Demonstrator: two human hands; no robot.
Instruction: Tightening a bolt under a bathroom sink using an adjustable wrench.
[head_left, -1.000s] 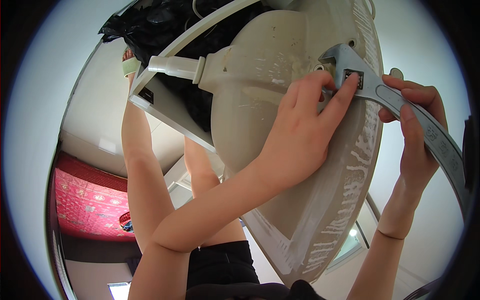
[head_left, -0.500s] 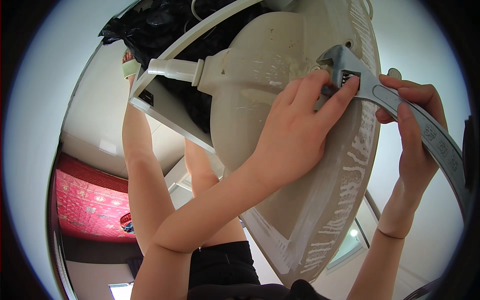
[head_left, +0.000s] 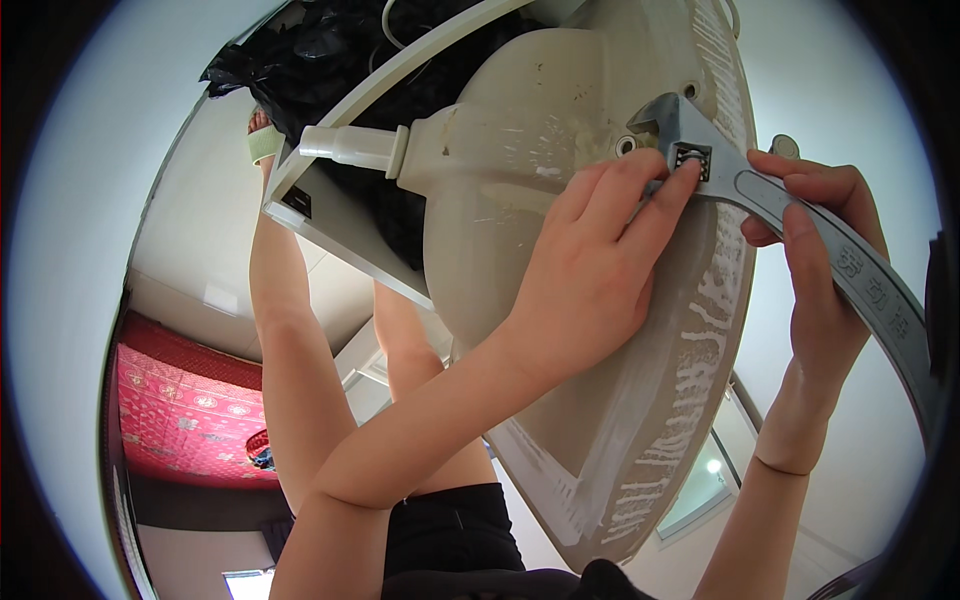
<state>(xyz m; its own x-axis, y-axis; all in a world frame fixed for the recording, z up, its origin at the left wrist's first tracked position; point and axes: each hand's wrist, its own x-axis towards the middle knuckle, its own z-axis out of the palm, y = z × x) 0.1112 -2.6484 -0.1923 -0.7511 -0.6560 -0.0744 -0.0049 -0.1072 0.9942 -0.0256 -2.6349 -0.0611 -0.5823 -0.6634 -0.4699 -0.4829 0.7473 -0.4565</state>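
Note:
A large silver adjustable wrench (head_left: 752,185) lies across the underside of an off-white washbasin (head_left: 480,230). My right hand (head_left: 825,230) is closed around its handle. With bent fingers, my left hand (head_left: 595,265) grips the wrench head, one fingertip against the adjusting screw. The lower jaw is mostly hidden by these fingers. Close to the open jaws is a round metal-rimmed hole (head_left: 626,146) in the basin. A smaller hole (head_left: 690,91) sits nearer the basin's edge.
A white drain pipe stub (head_left: 350,145) sticks out of the basin at left. Beside it are a white cabinet frame (head_left: 350,250) and black plastic bags (head_left: 300,70). A round metal knob (head_left: 785,147) is behind the wrench. A red patterned cloth (head_left: 190,410) lies at lower left.
The wrench head has shifted slightly left, and the metal-rimmed hole shows more fully. My left fingertip has moved a little on the adjusting screw. Both hands keep their hold.

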